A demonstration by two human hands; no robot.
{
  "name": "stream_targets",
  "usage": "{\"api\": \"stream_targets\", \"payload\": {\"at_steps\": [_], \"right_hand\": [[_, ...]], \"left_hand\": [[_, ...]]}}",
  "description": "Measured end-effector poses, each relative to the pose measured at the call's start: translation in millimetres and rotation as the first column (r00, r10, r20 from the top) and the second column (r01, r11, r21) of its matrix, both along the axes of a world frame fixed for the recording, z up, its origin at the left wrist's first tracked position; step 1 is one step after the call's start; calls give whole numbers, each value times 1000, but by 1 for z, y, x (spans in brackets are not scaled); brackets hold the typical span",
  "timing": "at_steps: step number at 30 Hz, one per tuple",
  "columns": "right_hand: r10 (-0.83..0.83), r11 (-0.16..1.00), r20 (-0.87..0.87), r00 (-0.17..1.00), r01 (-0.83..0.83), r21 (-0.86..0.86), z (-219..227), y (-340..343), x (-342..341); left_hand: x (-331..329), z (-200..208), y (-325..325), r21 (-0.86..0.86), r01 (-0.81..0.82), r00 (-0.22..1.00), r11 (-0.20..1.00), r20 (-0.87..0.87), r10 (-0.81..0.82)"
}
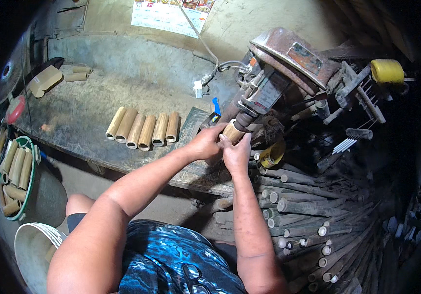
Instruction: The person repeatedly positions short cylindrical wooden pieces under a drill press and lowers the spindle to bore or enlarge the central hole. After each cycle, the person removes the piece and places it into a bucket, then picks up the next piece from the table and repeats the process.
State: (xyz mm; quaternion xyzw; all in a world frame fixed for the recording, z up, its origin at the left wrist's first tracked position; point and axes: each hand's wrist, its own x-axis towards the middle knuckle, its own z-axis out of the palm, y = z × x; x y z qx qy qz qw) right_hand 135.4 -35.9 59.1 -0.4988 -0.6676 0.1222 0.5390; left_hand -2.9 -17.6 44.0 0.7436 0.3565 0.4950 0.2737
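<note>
A short bamboo tube is gripped between both hands at the edge of the workbench. My left hand wraps the tube from the left, and the fingers of my right hand close on its near right side. The tube's far end meets the dark cylindrical head of a rusty bench drill press; whether the head sits inside it I cannot tell. Left of the head is a blue-handled tool. Several cut bamboo tubes lie side by side on the workbench.
A green-rimmed bucket full of bamboo tubes stands at left, with a white bucket nearer me. Long bamboo poles are heaped at lower right, below a yellow container. A cable hangs over the bench.
</note>
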Motion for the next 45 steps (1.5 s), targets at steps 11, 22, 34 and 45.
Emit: {"api": "stream_targets", "payload": {"at_steps": [11,22,34,45], "right_hand": [[-44,997,35,998,41,67,2,-29,1],[-142,987,47,989,138,81,-13,-36,-18],[-118,993,44,992,119,-21,-13,-12,-25],[-152,987,21,988,153,-57,-26,-18,-8]], "left_hand": [[7,-1,-8,38,40,998,998,-43,-39],[-9,-11,-16,-33,58,998,998,-34,-59],[-18,-20,4,-95,30,999,995,-30,-33],[-7,-17,-3,-29,99,982,995,-159,-102]]}}
